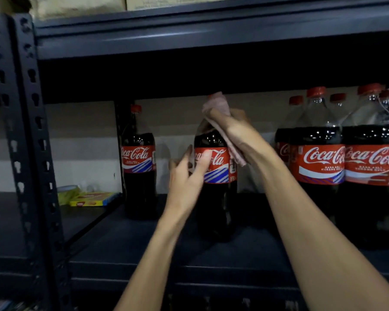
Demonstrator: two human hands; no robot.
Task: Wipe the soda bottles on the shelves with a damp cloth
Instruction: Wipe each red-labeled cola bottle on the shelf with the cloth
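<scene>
My feed was dim, darkest beneath the upper shelf beam (189, 39), which carried a faint streak of glare. Light seemed to come from behind the camera, dotting small highlights on the bottles (318, 135) at right. Motion blur smeared the left hand (186, 173); the right hand (238, 129) and cloth (216, 105) looked sharper. The post (32, 131) at the left edge bowed.

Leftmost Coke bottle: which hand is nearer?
Left. The left hand is at the label of the middle bottle, just right of the leftmost bottle; the right hand holds the cloth farther right, at the middle bottle's neck.
</scene>
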